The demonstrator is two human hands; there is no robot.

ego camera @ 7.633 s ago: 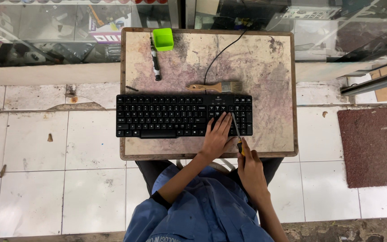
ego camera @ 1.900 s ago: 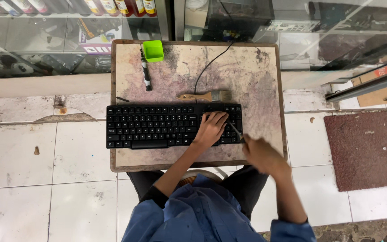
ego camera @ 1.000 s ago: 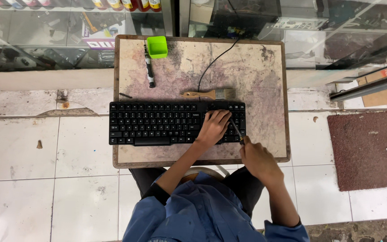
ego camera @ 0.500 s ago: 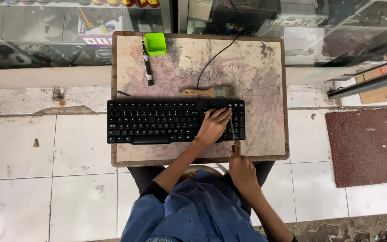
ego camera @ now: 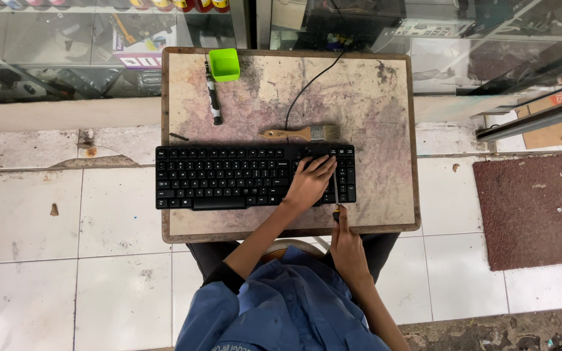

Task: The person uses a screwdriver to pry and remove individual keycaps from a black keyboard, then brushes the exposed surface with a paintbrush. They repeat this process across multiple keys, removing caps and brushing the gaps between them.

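Observation:
A black keyboard (ego camera: 229, 176) lies across a worn wooden table (ego camera: 378, 97), its cable running to the far edge. My left hand (ego camera: 310, 182) rests flat on the keys at the keyboard's right part, fingers spread. My right hand (ego camera: 345, 244) grips a screwdriver (ego camera: 335, 195) at the table's near edge. Its thin shaft points away from me, with the tip on the keyboard beside my left fingers.
A wooden-handled paintbrush (ego camera: 302, 133) lies just behind the keyboard. A small green tub (ego camera: 224, 64) and a black marker (ego camera: 213, 101) sit at the table's far left. Glass display cases (ego camera: 99, 39) stand behind. A brown mat (ego camera: 535, 208) lies on the tiled floor at right.
My right hand swung out to the right, then came back in toward the table edge, bringing the screwdriver's tip to the keyboard. My left hand stayed on the keys.

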